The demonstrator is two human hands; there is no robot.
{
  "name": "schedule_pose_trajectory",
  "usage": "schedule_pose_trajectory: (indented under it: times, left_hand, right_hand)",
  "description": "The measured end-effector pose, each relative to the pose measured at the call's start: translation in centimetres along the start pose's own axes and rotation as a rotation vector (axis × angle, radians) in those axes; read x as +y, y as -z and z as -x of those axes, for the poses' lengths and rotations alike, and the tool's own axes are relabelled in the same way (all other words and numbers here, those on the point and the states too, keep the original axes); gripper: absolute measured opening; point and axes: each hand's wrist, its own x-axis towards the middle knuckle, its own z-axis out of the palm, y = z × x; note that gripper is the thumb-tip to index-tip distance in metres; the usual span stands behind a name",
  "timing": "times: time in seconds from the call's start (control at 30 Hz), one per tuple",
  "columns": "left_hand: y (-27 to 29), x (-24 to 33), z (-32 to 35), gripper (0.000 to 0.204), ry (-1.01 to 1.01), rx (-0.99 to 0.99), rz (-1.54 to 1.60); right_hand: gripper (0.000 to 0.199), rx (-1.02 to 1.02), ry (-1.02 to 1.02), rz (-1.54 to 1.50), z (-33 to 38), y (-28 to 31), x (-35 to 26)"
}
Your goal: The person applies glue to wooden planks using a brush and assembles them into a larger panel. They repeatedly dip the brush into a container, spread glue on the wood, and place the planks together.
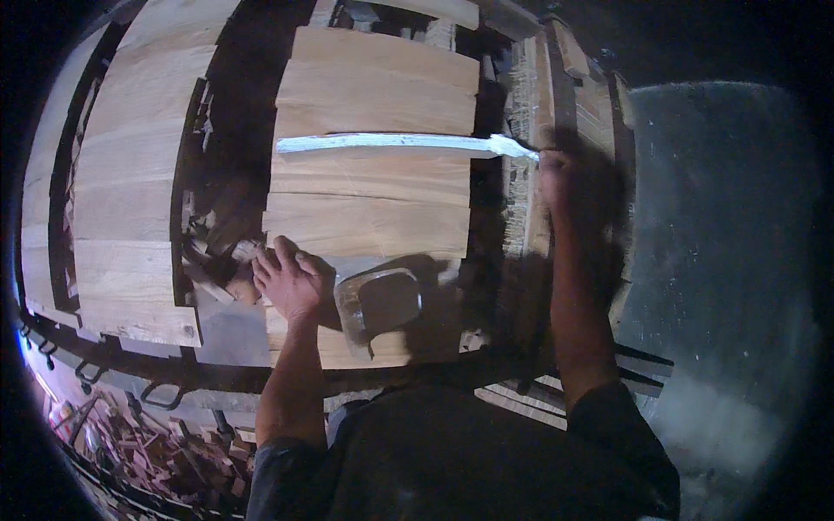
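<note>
Several pale wooden boards (373,187) lie side by side in front of me. A white glue stripe (382,143) runs across one of them. My right hand (556,169) is at the stripe's right end, blurred, closed on a small brush (512,148) whose white tip touches the board edge. My left hand (291,282) rests with fingers spread on the near left corner of the boards, holding nothing. A clear plastic container (378,304) stands on the near board just right of my left hand.
A second set of boards (130,191) lies to the left, across a dark gap holding wood scraps (217,243). Dark metal clamps (156,395) line the near bench edge. Scrap wood (148,451) is piled at lower left. Grey floor (721,260) spreads right.
</note>
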Motion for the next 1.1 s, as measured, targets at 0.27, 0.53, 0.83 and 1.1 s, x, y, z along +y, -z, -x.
schedule_pose_trajectory:
  times: [0.27, 0.53, 0.83, 1.1]
  left_hand:
    - [-1.8, -1.4, 0.4, 0.056, -0.02, 0.0, -0.02]
    - [-0.8, -1.3, 0.0, 0.055, -0.003, -0.008, -0.008]
    - [-0.6, -1.0, -0.2, 0.055, 0.004, -0.018, 0.016]
    - [-0.7, -1.2, 0.2, 0.055, 0.002, 0.007, 0.015]
  right_hand:
    - [0.03, -0.096, -0.146, -0.024, 1.0, 2.7, -3.3]
    - [0.028, -0.158, -0.03, -0.283, 6.8, -5.8, -20.9]
    - [0.025, -0.521, -0.028, -0.617, 10.8, -11.6, -35.4]
    - [0.02, -0.523, -0.162, -0.617, 13.7, -1.1, -21.2]
